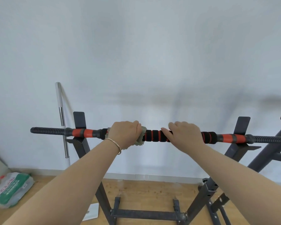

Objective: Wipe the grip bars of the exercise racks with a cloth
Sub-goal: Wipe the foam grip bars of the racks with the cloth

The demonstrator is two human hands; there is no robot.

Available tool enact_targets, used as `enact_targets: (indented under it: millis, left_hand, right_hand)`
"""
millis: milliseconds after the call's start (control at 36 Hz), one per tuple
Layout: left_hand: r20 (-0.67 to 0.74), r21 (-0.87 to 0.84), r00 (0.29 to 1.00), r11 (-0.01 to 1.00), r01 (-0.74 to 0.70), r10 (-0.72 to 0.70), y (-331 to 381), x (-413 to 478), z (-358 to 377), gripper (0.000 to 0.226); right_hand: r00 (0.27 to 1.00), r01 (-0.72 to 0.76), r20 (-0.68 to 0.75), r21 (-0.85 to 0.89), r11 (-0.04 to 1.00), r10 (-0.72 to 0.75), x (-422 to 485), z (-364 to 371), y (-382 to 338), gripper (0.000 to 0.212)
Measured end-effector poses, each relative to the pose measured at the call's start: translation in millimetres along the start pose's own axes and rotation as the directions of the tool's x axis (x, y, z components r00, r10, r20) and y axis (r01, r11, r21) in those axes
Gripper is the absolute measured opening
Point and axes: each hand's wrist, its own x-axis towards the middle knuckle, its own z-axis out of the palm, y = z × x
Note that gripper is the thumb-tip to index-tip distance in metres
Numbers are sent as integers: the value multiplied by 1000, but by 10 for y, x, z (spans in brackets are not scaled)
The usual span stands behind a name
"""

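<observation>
Fingers of the left hand curled tight over a pale green cloth, wrapped around the grip bar; cloth edges stick out either side of the fist. Bracelet on that wrist. Right hand grips the bare foam padding just to the right, thumb lying along the bar, fingers folded over the top. Bar black with red spiral bands, lying level across two dark rack uprights before a white wall. Chrome pole leans at left; a green-and-white bag lies on the wood floor.
</observation>
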Motion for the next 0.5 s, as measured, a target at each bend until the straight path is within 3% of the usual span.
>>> enact_targets:
  millis: [56, 139, 222, 278, 333, 361, 417, 444, 500]
  left_hand:
    - [-30, -9, 999, 1000, 26, -26, 24, 29, 34, 23]
    - [-60, -40, 997, 998, 55, -58, 76, 48, 40, 24]
    - [-95, -62, 994, 997, 43, -49, 170, 65, 15, 20]
    - [-117, -63, 992, 997, 32, -39, 290, 96, -21, 15]
    - [-110, -56, 993, 998, 33, -39, 426, 156, -39, 20]
    - [-124, -48, 992, 998, 31, -37, 476, 176, -53, 23]
    - [-131, -21, 991, 1000, 13, -15, 534, 185, -73, 23]
    - [-134, -25, 991, 1000, -2, -1, 541, 180, -69, 21]
    - [-141, -61, 990, 998, 17, -26, 514, 152, -90, 24]
  right_hand:
    - [985, -51, -168, -25, 998, 46, -144, 137, 80, 34]
    - [990, -82, -121, -103, 991, 69, -119, 190, 107, 38]
    - [997, -17, 73, -168, 986, 29, 7, 70, 70, 57]
    - [970, -42, 238, -32, 999, 48, 136, -1, 142, 44]
    - [837, -265, 530, 171, 949, 139, 254, -121, 204, 43]
    - [755, -402, 640, 279, 872, 143, 292, -181, 226, 48]
    - [692, -517, 713, 377, 769, 116, 345, -217, 248, 55]
    - [702, -499, 704, 372, 783, 114, 351, -227, 230, 54]
    - [849, -307, 510, 257, 917, 141, 285, -163, 213, 44]
